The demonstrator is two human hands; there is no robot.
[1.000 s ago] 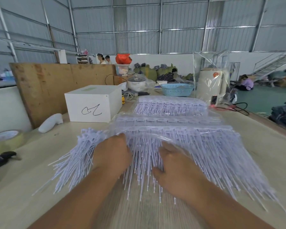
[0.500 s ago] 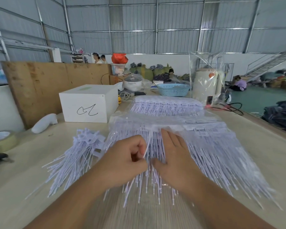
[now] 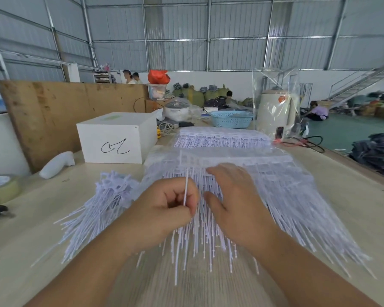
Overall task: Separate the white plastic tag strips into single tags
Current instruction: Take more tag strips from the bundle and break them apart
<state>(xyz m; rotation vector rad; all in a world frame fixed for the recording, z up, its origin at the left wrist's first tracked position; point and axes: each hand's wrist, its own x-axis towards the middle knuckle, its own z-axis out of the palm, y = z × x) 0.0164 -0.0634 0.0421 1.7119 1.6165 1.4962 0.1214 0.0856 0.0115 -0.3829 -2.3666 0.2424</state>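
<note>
A wide stack of white plastic tag strips (image 3: 284,191) lies fanned out on the wooden table in front of me. My left hand (image 3: 164,207) is curled and pinches a single white tag (image 3: 186,191) that stands upright between thumb and fingers. My right hand (image 3: 233,200) lies flat with straight fingers on top of the strips and presses them down. A loose heap of separated single tags (image 3: 98,209) lies to the left of the stack. A second stack of strips (image 3: 222,138) sits farther back.
A white box (image 3: 118,140) with a black scribble stands at the back left, a white bottle-like object (image 3: 56,165) beside it. A tape roll (image 3: 2,189) sits at the left edge. A blue basket (image 3: 231,118) and a bagged white appliance (image 3: 275,114) stand behind.
My left hand went from lying flat on the strips to pinching one tag and lifting it. My right hand slid farther up the stack.
</note>
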